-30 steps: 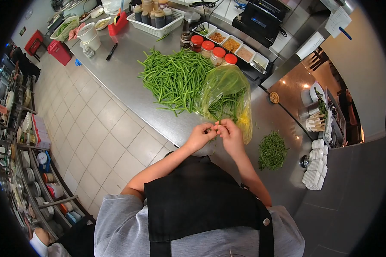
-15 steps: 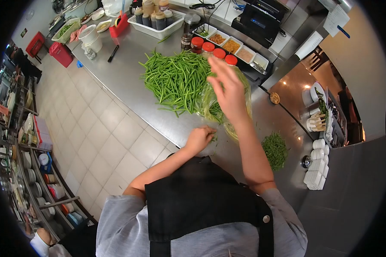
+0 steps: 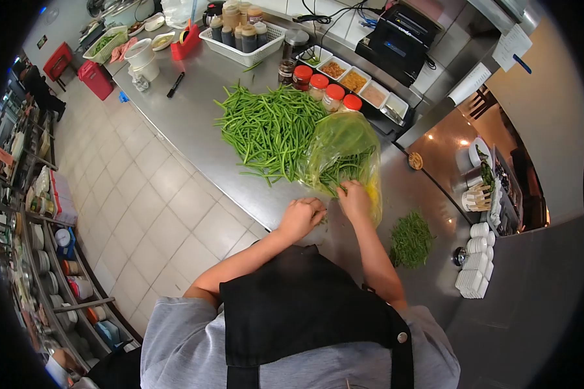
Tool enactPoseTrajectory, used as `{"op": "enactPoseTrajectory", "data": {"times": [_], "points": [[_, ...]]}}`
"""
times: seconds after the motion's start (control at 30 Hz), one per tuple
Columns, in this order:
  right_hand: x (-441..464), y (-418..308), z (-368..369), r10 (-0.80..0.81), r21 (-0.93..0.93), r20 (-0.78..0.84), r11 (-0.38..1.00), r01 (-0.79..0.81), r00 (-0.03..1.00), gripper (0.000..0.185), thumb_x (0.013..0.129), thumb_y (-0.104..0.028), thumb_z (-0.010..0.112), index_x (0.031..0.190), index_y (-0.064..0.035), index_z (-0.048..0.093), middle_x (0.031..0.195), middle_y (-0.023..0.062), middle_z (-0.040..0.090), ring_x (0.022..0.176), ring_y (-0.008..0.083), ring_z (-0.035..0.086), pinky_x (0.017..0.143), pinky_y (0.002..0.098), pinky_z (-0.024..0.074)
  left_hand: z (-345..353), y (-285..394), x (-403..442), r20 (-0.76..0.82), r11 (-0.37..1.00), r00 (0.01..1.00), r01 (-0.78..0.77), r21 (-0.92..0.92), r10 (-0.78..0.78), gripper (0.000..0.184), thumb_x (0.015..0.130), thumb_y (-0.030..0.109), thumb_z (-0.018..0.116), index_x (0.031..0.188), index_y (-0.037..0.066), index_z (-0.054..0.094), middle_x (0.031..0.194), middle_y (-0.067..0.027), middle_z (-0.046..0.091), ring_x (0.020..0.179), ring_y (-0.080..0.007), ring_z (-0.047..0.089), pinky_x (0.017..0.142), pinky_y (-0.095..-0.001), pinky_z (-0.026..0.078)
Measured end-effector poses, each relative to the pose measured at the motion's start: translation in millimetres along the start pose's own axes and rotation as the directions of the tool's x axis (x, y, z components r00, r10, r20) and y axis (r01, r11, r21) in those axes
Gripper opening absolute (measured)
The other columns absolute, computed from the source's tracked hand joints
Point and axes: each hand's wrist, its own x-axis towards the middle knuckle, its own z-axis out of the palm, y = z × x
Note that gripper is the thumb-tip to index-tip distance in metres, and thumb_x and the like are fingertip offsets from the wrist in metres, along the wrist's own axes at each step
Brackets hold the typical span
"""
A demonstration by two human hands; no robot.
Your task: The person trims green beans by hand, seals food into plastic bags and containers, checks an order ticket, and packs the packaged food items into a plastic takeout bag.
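green beans (image 3: 269,129) lie in a big pile on the steel counter (image 3: 201,117), more inside the plastic bag (image 3: 344,136); looks like plenty left. small heap of short bits (image 3: 412,240) at right seems done. right hand (image 3: 355,201) at bag mouth, left hand (image 3: 302,217) curled nearby; fingertips obscured, can't tell if either grips anything.

Below us, pale beige square floor tiles (image 3: 162,194) run beside a long, brushed stainless-steel tabletop (image 3: 182,123); to the left we see a crowded grey metal shelving rack (image 3: 84,305); at right, we face a plain beige wall (image 3: 558,84), with warm light spots (image 3: 464,142) on a glossy brown surface (image 3: 435,162).
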Motion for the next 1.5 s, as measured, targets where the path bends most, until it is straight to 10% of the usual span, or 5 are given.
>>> {"op": "enactPoseTrajectory", "data": {"times": [0.43,1.5], "points": [[-45,-17,-65,-0.09,0.036,-0.005,0.995,0.09,0.996,0.018,0.08,-0.01,0.062,0.095,-0.0021,0.068,0.089,0.0128,0.061,0.09,0.0311,0.058,0.078,0.0397,0.048,-9,18,10,-0.245,0.98,0.969,-0.068,-0.186,0.021,0.024,0.084,0.011,0.061,0.107,0.002,0.062,0.092,-0.0156,0.063,0.085,-0.0357,0.06,0.074,-0.0416,0.049],[-52,-42,-64,-0.219,-0.029,0.077,0.975,0.222,0.973,0.021,0.081,-0.013,0.064,0.101,-0.0108,0.068,0.089,0.0071,0.057,0.09,0.0271,0.056,0.08,0.0386,0.0469,-3,0,2,-0.087,0.982,0.982,-0.161,0.101,0.17,0.013,0.075,0.006,0.065,0.087,0.001,0.065,0.079,-0.0144,0.06,0.076,-0.034,0.059,0.074,-0.0401,0.047]]}}
